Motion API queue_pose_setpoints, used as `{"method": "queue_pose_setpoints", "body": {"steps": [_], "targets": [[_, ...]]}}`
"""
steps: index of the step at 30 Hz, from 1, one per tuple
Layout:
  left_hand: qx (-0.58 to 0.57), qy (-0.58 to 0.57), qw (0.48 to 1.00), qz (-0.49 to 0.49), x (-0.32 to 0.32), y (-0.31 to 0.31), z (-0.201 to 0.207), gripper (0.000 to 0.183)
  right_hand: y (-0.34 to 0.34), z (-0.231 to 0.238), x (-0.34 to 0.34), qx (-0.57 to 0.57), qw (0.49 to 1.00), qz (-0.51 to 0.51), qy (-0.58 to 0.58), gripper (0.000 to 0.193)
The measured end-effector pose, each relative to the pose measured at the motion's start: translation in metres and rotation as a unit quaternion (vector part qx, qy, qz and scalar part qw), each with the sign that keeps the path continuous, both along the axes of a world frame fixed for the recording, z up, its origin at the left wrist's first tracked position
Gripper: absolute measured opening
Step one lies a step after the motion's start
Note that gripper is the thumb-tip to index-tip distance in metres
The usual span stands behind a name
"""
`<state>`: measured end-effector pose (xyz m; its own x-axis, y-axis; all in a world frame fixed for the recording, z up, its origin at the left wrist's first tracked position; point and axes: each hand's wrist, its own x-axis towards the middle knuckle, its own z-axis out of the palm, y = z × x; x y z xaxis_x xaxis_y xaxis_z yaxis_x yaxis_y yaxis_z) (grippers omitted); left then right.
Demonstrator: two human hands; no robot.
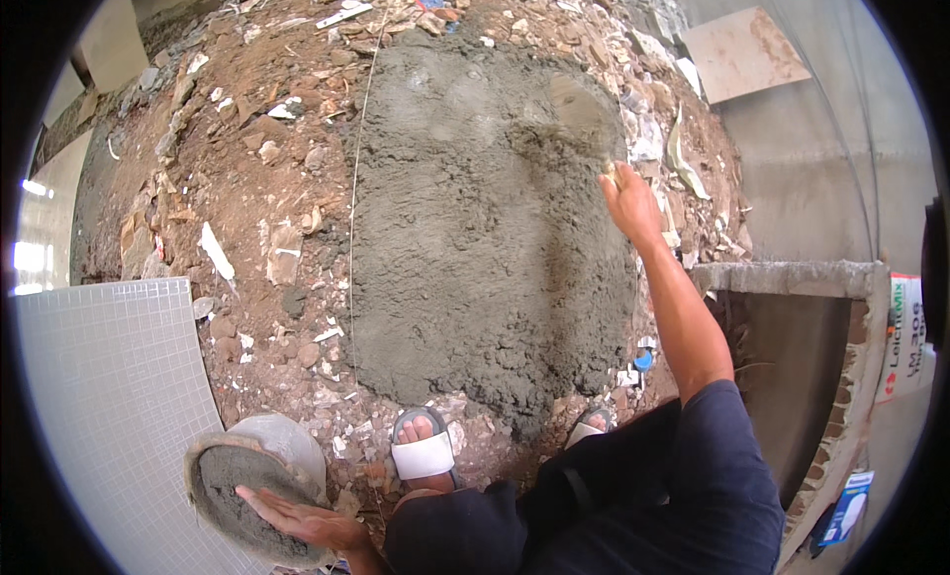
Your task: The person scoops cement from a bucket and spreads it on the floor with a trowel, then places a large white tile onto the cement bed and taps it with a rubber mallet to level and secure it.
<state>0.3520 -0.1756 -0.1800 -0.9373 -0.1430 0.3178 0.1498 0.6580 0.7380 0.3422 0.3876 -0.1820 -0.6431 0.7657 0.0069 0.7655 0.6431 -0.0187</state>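
Right hand point(627, 204) wraps the trowel point(584, 112), pressing near the mortar's point(450, 229) far right corner.
Left hand point(300, 521), open and empty, is at the bucket point(299, 442), contact unclear; the bucket stands beside the feet point(418, 430), presumably for reach, while a string point(353, 248) apparently marks the mortar's left edge.

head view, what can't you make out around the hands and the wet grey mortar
In the head view:
- Most of the tool's pale handle: covered by the right hand.
- Whether the left hand touches the grey mortar in the round pale bucket: the hand hides that spot.
- What lies under the rough grey mortar layer: the layer covers it.
- Much of the right white-strapped grey sandal: dark clothing hides it.
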Motion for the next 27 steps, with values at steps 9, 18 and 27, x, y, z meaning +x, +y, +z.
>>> {"method": "queue_pose_setpoints", "body": {"steps": [9, 18, 27], "targets": [[0.015, -0.118, 0.988, -0.099, 0.001, 0.039, -0.01, 0.086, 0.014, -0.074, 0.019, -0.086, 0.993, -0.017, -0.075, 0.046], [0.04, -0.176, 0.979, -0.094, 0.01, 0.044, -0.027, 0.084, 0.071, -0.077, 0.076, -0.298, 0.917, -0.22, 0.148, 0.045], [0.092, -0.139, 0.978, -0.128, 0.014, 0.041, -0.034, 0.084, -0.049, -0.08, -0.034, -0.481, 0.871, -0.049, 0.085, 0.045]]}}
